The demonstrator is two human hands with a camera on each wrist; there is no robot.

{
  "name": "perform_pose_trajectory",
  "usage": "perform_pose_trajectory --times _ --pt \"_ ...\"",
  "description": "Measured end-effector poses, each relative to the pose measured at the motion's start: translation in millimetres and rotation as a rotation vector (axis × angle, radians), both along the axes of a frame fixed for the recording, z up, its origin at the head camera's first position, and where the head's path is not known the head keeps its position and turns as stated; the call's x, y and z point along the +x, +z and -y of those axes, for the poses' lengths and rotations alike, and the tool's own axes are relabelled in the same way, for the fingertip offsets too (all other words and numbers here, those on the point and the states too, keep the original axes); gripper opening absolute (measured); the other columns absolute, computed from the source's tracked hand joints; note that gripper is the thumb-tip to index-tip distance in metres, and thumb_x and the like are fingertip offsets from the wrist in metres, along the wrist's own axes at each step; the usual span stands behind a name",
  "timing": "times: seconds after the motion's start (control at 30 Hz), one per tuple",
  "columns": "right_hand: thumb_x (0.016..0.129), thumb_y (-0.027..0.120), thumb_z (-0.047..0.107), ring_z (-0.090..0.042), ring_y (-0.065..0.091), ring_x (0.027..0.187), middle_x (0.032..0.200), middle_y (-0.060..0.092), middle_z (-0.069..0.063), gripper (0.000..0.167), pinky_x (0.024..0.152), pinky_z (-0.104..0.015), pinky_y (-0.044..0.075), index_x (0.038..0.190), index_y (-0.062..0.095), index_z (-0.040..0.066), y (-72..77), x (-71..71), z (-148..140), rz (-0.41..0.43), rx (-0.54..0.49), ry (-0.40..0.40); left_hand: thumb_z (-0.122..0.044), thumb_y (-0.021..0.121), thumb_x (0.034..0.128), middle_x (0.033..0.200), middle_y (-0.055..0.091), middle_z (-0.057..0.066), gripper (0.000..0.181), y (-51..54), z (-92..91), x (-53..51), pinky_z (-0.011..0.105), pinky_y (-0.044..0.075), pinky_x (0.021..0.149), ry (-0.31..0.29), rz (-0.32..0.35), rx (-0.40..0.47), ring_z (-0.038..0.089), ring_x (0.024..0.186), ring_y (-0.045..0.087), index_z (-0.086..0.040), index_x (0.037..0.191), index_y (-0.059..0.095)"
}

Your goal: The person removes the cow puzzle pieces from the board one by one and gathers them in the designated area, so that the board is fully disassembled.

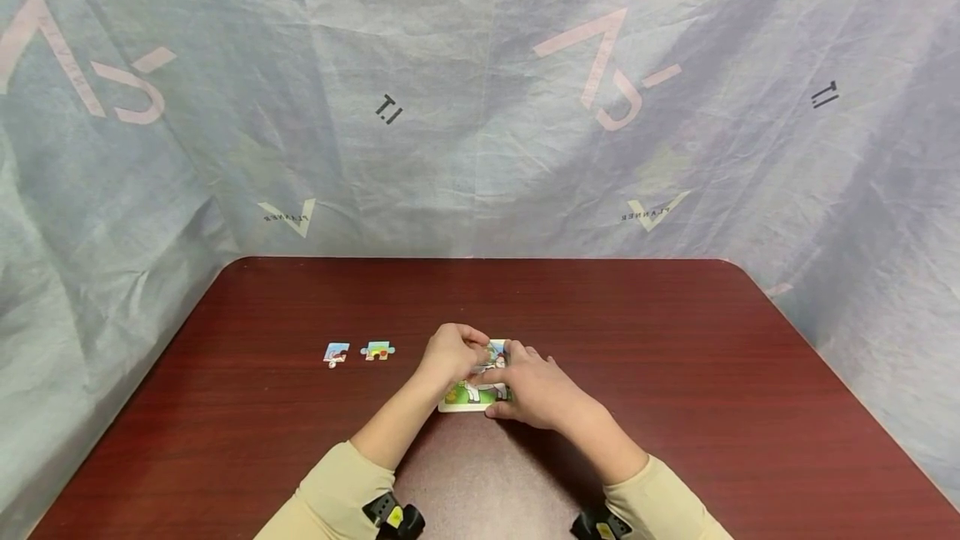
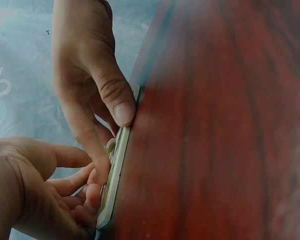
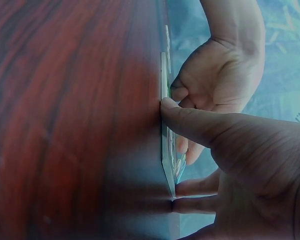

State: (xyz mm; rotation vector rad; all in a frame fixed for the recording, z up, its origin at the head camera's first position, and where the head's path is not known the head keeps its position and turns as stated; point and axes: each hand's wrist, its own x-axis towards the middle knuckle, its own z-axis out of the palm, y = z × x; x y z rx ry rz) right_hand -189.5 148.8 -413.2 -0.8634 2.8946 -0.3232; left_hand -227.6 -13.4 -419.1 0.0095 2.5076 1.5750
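- Leftmost, and stretched on to the far right, a printed cloth [image 1: 450, 148] is seen beyond both hands.
- Under both hands, and out to either side of them, a red-brown table [image 1: 225, 432] is spread.
- To the left of the left hand, well apart from it, a first piece [image 1: 336, 352], blue, red and white, is laid flat.
- Between that and the left hand, a second piece [image 1: 377, 347], with blue, yellow and red on it, is laid flat.
- The left hand [image 1: 452, 352] is bent over the board, its fingertips kept near a tilted piece [image 3: 180, 172]; whether that is pinched or only touched cannot be told.
- Beneath and between both hands, the board [image 1: 461, 407] is set on the table, its animal picture partly covered by fingers.
- The right hand [image 1: 536, 390] is spread, unclenched, across the board's right part; the near edge is touched by its thumb [image 3: 171, 104].
- By both wrists, at the sleeves [image 1: 337, 477], black straps [image 1: 384, 510] are worn.
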Motion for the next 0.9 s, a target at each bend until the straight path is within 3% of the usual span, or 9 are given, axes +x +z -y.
perform_pose_trajectory --times 0.4,0.6,0.9 --pt "0.085 0.082 0.038 -0.045 0.053 0.119 0.136 0.049 -0.026 0.043 0.087 -0.073 0.043 0.126 0.072 0.034 -0.2 0.4 -0.8 -0.028 -0.023 0.011 -0.008 0.077 0.0836 0.084 0.072 -0.001 0.016 -4.2 -5.6 2.0 0.03 0.052 0.067 0.035 -0.088 -0.077 0.013 0.075 0.066 -0.008 0.099 0.074" --pt "0.086 0.081 0.037 -0.048 0.05 0.123 0.139 0.048 -0.028 0.042 0.088 -0.074 0.042 0.127 0.072 0.031 0.3 1.3 -1.6 -0.013 -0.026 0.012 -0.009 0.077 0.0836 0.084 0.075 -0.001 0.022 -6.5 -6.6 1.6 0.03 0.052 0.067 0.032 -0.096 -0.09 0.012 0.077 0.068 -0.009 0.105 0.076" --pt "0.086 0.081 0.038 -0.047 0.051 0.122 0.138 0.048 -0.028 0.042 0.088 -0.074 0.043 0.126 0.072 0.031 -0.5 0.7 -1.4 -0.021 -0.028 0.017 -0.008 0.078 0.0824 0.083 0.075 0.0 0.02 -6.0 -6.3 2.1 0.028 0.053 0.066 0.04 -0.099 -0.069 0.012 0.076 0.069 -0.007 0.102 0.078"
